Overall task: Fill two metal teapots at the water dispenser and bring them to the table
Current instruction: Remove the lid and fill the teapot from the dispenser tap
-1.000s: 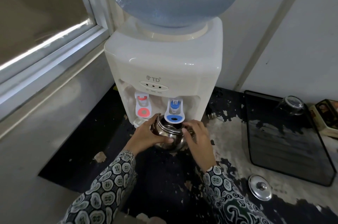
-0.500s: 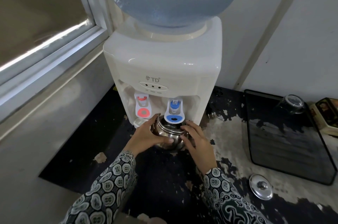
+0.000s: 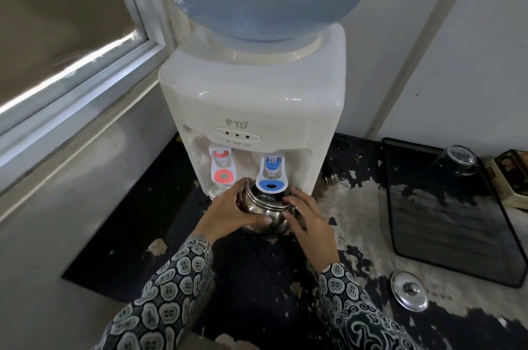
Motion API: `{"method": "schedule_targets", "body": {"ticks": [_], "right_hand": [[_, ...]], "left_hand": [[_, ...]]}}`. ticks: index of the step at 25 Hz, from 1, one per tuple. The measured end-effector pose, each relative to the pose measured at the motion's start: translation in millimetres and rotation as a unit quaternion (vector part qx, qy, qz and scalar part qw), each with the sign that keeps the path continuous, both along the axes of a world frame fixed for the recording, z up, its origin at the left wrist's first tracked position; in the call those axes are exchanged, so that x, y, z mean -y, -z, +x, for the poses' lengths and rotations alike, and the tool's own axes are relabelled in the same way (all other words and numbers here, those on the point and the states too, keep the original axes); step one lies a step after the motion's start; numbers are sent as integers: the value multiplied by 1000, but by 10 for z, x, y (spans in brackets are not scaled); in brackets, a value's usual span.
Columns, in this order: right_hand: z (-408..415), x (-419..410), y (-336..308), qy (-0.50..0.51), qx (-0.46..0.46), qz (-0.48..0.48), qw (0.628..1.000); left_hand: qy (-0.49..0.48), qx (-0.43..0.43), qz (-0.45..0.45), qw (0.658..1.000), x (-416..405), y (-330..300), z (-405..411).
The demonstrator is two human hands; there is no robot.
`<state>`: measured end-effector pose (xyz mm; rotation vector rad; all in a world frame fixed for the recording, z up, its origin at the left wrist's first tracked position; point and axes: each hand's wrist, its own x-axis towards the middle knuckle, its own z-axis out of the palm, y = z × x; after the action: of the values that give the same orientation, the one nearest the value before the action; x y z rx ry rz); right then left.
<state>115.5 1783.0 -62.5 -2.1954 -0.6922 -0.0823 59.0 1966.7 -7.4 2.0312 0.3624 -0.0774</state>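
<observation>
Bystanders on a worn black table by a window

A dark rectangular tray (image 3: 445, 224) is laid flat on the right part of the table (image 3: 354, 201), whose black coating is seen peeled away in pale patches. An upturned drinking glass (image 3: 456, 160) is set on the tray's far corner. Just beside the tray's right edge, a patterned box (image 3: 513, 178) is partly cut off by the frame. A white-framed window (image 3: 85, 64) is seen on the left, above a grey ledge (image 3: 71, 178).
</observation>
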Motion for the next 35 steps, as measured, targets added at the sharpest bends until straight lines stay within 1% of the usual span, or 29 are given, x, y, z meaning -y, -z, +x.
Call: {"method": "schedule_targets", "body": {"ticks": [10,25,35], "right_hand": [[36,1,52,-6,2,14,1000],[19,9,54,2,10,7,1000],[15,30,44,0,-5,1,1000]], "left_hand": [[-2,-4,14,1000,-33,68,33],[-9,-10,3,1000,-32,156,18],[-3,1,19,1000,-4,237,20]]}}
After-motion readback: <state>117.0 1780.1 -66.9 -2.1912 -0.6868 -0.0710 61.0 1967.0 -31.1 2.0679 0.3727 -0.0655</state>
